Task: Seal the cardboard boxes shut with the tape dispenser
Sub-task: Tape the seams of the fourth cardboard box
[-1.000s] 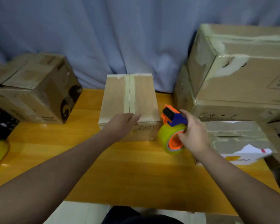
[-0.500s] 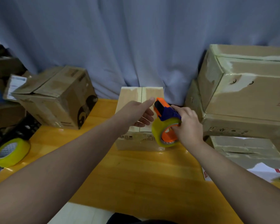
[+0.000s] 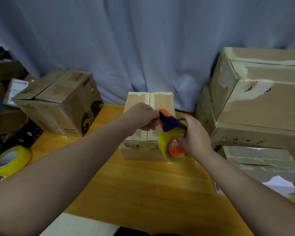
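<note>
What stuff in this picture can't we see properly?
Head view only:
- left hand: its fingertips curl against the orange tip of the tape dispenser. Any tape between them is too small and clear to see.
- small cardboard box: the middle of its top seam is covered by the left hand and the tape dispenser.
- Print on that box's front: too small to read.
- big stacked boxes: cut off by the right edge.

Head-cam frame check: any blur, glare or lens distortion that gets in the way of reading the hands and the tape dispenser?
Head view: wide-angle stretch swells the forearms toward the bottom corners. Head view: soft overall; the left hand at the tape dispenser is slightly smeared, its fingertips unclear. Head view: mild sheen on the table and spare tape roll, no harsh shadows.
</note>
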The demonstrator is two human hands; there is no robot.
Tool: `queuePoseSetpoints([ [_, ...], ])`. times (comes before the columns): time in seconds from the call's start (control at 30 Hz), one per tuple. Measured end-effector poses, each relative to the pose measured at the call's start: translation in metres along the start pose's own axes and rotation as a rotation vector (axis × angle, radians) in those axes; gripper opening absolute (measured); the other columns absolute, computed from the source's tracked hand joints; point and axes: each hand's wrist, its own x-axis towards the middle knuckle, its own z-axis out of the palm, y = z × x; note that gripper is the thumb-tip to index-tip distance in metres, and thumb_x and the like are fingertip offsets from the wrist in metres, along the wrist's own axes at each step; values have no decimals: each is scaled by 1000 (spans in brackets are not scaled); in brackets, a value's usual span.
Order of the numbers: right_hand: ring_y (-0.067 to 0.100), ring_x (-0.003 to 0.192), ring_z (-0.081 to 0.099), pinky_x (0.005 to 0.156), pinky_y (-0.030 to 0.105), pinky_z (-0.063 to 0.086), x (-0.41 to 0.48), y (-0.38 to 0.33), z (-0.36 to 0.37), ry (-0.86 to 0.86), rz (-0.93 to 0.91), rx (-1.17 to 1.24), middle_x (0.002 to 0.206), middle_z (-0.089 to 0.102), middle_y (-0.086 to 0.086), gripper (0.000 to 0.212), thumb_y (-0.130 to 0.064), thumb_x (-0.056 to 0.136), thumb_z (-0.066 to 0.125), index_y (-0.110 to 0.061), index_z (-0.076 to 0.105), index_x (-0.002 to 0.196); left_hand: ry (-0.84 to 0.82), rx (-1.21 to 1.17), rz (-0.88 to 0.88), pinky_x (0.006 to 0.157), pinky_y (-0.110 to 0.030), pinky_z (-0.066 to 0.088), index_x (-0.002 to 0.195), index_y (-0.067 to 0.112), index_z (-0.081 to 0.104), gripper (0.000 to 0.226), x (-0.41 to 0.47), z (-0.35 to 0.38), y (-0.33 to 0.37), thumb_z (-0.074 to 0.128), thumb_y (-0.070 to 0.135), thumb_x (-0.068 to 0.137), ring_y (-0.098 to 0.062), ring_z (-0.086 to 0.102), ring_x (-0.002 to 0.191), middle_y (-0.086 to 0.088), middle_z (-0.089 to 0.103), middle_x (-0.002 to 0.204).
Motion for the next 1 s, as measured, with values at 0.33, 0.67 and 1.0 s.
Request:
queuePoseSetpoints([
  [0.33, 10, 102, 56, 76, 22, 54, -3, -21, 14, -331, -23, 599, 117, 43, -13, 94, -8, 71, 81, -62, 25, 124, -25, 136, 27, 48, -15, 50, 80, 6, 63, 22, 6, -27, 3, 59, 22, 94, -5, 63, 52, -4, 68, 68],
  [0.67, 16, 82, 55, 71, 38, 53, 35, -68, 16, -475, -201, 7, 103, 47, -3, 101, -37, 77, 70, -64, -5, 139, 29, 440, 83, 50, -13, 46, 82, 8, 65, 28, 16, -75, -31, 53, 27, 97, -4, 59, 55, 2, 66, 67],
  [1.0, 13, 82, 44, 67, 26, 38, 48, -109, 10, -474, -405, -547, 101, 45, 0, 74, -74, 84, 34, -56, -6, 144, 68, 146, 46, 57, -21, 43, 78, 9, 61, 23, 14, -101, -100, 54, 22, 97, -10, 54, 62, -2, 62, 71],
])
